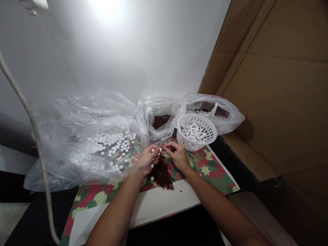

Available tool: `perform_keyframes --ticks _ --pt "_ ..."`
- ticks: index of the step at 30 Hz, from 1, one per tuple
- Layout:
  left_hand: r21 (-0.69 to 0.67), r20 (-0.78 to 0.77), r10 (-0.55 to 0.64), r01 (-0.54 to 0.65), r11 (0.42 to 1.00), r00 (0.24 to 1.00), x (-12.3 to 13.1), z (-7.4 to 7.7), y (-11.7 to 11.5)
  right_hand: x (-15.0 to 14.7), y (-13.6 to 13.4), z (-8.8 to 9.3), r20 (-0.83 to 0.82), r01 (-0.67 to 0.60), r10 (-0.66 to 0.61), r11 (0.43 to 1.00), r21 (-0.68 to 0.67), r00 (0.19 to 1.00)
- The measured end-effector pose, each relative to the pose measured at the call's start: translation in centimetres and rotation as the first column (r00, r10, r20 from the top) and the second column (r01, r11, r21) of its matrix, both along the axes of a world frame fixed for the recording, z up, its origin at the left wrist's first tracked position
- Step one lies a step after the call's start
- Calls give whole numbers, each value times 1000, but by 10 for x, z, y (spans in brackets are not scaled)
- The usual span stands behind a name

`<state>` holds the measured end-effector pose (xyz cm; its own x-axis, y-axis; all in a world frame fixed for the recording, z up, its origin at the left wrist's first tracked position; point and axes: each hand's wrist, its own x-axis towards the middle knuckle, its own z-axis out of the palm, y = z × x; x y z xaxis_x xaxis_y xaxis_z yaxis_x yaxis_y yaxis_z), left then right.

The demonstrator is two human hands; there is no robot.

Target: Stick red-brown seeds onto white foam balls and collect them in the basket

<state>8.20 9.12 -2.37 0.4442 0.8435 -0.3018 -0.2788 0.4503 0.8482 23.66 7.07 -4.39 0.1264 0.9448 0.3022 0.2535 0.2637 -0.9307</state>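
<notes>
My left hand (148, 159) is cupped and holds several small white round pieces (153, 150). Right beside it, my right hand (177, 154) pinches one white piece at the left hand's fingertips. Both hands hover over a pile of dark reddish-brown crumbs (162, 175) on a camouflage-patterned sheet (210, 171). One white piece (152, 178) lies on the sheet by the pile.
A white plastic basket (202, 120) with white pieces stands behind my right hand. A large clear bag (77, 136) of white pieces lies at left, a bag of brown crumbs (160, 121) behind. Cardboard (276, 85) walls the right side. A rope (36, 143) hangs at left.
</notes>
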Motion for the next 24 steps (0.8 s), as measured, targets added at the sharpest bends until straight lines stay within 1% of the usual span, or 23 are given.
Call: perform_keyframes --ticks 5,8,13,17,22,24 --pt "12 -5 10 -10 1000 1000 1 0 -2 -4 -3 3 83 47 -47 999 6 995" --pt "20 -15 21 -20 1000 1000 2 -1 -2 -5 -5 2 88 54 -55 999 4 995" --pt "42 -18 56 -55 998 998 2 -1 -1 -4 -6 2 41 -33 33 999 12 999" --pt "43 -2 71 -71 997 997 4 0 -3 -4 -6 3 -2 -72 72 997 27 997" --pt "47 14 92 -92 995 996 5 -1 -4 -4 -4 4 -70 -131 138 987 89 988" --pt "56 10 100 -100 993 995 5 -1 -3 -4 -4 4 -78 -144 152 985 92 985"
